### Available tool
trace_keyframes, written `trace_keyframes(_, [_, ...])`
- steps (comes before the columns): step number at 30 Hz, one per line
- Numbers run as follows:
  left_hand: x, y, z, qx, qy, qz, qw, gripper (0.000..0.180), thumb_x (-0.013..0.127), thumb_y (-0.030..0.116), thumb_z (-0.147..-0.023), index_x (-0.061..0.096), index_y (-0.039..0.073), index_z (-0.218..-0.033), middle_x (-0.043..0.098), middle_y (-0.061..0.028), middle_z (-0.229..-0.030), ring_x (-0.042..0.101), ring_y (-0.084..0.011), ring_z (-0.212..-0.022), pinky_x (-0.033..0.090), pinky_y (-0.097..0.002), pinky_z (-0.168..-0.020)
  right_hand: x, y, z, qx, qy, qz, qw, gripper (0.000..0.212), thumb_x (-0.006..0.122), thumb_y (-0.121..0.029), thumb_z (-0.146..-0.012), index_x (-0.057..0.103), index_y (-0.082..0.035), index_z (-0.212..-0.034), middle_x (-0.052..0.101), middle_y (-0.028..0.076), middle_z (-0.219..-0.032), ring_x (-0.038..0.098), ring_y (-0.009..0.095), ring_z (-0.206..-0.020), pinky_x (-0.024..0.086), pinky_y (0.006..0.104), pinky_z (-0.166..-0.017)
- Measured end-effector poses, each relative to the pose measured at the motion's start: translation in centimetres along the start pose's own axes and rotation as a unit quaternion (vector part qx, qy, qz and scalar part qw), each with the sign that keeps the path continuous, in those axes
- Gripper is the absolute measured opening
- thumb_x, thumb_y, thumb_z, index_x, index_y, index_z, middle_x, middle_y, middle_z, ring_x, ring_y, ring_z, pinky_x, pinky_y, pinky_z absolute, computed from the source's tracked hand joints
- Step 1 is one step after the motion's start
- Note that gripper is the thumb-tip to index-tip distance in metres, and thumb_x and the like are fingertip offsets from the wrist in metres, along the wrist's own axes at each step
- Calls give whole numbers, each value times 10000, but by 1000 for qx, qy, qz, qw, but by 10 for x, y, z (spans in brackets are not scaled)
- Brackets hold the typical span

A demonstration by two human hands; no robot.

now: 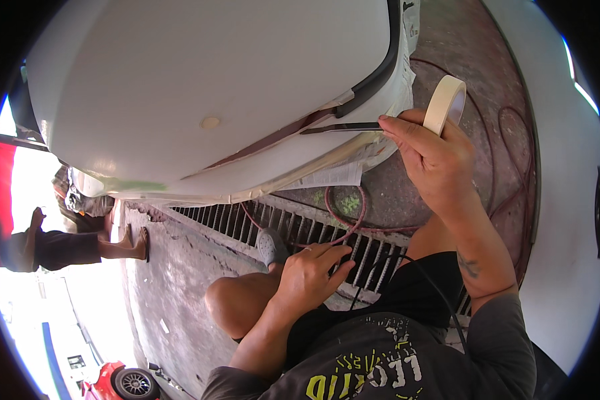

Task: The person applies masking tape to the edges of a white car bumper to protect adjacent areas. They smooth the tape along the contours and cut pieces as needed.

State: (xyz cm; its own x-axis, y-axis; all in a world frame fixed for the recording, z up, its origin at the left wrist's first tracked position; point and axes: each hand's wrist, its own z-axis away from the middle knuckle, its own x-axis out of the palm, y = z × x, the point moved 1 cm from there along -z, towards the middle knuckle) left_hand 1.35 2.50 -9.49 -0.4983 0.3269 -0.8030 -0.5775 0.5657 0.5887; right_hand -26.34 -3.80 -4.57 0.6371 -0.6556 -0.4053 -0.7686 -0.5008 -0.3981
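Observation:
My right hand (pixel 437 157) pinches a thin, dark, blade-like tool (pixel 343 127) between thumb and fingers. A roll of cream masking tape (pixel 447 100) sits in the same hand, around the fingers. The tool points left, its tip over the white car body panel (pixel 147 73) near a long tapering dark red strip (pixel 267 143); whether it touches the panel I cannot tell. Masking tape (pixel 313 167) and paper (pixel 340 176) line the panel's lower edge. My left hand (pixel 313 277) is above my lap, fingers loosely bent and apart, with nothing visible in it.
Below the panel, a metal floor grate (pixel 213 219) crosses the concrete. A red hose (pixel 363 203) loops over grate and floor. Another light-coloured car body (pixel 573 220) stands close on my right. At the far left a person's legs (pixel 123 248) show, with a red car (pixel 107 381) further down.

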Motion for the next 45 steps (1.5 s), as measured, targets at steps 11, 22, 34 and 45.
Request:
trace_keyframes(11, [3, 0, 1, -2, 0, 8, 1000, 266, 856, 191, -901, 784, 53, -1117, 796, -132, -1087, 770, -283, -837, 627, -379, -725, -23, -8, 5, -27, -2, 89, 996, 362, 802, 78, -762, 834, -71, -1091, 733, 69, -915, 700, 264, -780, 563, 368, -634])
trace_keyframes(22, [1, 2, -2, 0, -3, 13, 1000, 267, 856, 166, -895, 786, 43, -1122, 790, -114, -1024, 743, -261, -760, 605, -368, -672, -40, -21, -14, -142, -22, 136, 980, 357, 821, -28, -740, 820, -54, -1096, 662, 60, -851, 665, 230, -743, 538, 349, -550])
trace_keyframes(34, [0, 0, -7, 45, 82, 20, 995, 269, 880, 92, -846, 778, 27, -1086, 745, -90, -863, 705, -240, -689, 574, -343, -630, -63, -40, -6, -83, -40, 156, 984, 331, 832, 33, -710, 818, -35, -1033, 673, 77, -863, 659, 231, -735, 523, 331, -560])
trace_keyframes(45, [-83, 45, -78, 154, 484, -418, 753, 814, 986, 247, -747, 554, 159, -1431, 236, -330, -1631, 136, -528, -1566, 179, -732, -1218, -130, 111, 204, 592, 210, -124, 768, 183, 768, -153, -1022, 758, -35, -1161, 659, -13, -865, 563, 101, -714, 455, 253, -604])
